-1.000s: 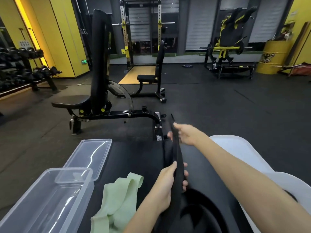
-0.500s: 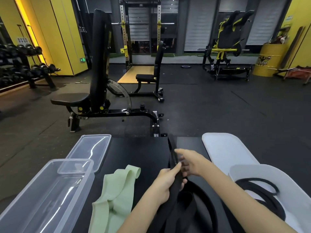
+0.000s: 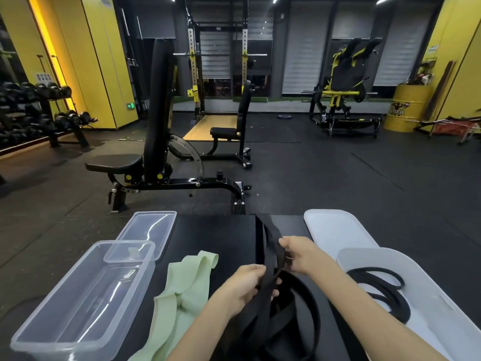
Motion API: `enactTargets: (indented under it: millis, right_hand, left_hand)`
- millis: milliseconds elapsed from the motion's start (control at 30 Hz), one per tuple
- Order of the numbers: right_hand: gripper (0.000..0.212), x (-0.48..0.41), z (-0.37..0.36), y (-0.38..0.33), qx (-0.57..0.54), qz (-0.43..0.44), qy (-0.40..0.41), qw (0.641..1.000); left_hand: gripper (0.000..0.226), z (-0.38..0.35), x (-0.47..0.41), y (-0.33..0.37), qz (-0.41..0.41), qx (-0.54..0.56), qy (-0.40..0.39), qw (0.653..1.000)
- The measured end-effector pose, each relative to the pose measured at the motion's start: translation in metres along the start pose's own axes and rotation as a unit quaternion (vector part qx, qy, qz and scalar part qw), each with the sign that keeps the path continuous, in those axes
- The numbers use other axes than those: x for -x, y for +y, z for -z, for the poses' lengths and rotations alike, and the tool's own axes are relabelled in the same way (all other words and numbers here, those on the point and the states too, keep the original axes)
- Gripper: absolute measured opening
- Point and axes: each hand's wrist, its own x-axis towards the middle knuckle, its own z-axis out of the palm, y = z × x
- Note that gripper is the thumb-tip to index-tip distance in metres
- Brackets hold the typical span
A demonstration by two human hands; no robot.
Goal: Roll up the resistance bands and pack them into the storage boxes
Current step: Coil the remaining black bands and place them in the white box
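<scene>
I have both sets of fingers (image 3: 284, 242) curled round the wide black band (image 3: 269, 230), left hand (image 3: 242, 287) just below right hand (image 3: 302, 254), and I judge its rolling barely begun. Left of the fingers, the green band (image 3: 182, 290) lies loose beside the clear box (image 3: 78, 332). To their right, a coiled band (image 3: 390, 300) already sits in the white box (image 3: 429, 277).

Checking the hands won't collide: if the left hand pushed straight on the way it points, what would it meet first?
The left hand grips the black band; straight ahead it would likely meet the right hand, though depth is unclear.
</scene>
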Motion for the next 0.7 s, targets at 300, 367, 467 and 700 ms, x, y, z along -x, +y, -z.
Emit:
enactTargets:
  millis: [300,367,467,700]
  right_hand:
    - [0.007,0.026,-0.002,-0.012,-0.099,0.028,-0.053,0.993]
    - [0.012,0.035,-0.005,-0.002,-0.076,0.029,-0.035,0.996]
    - [0.022,0.042,-0.006,0.017,0.035,0.077,0.026,0.996]
    - [0.019,0.068,0.014,0.059,0.099,0.075,-0.027,0.992]
  left_hand:
    - [0.034,-0.013,0.015,0.009,-0.052,0.04,-0.016,0.998]
    - [0.036,-0.016,0.017,0.009,-0.075,0.046,-0.019,0.996]
    - [0.03,-0.017,0.017,0.002,-0.083,0.027,-0.009,0.996]
    - [0.044,-0.019,0.017,-0.006,-0.088,0.11,0.043,0.989]
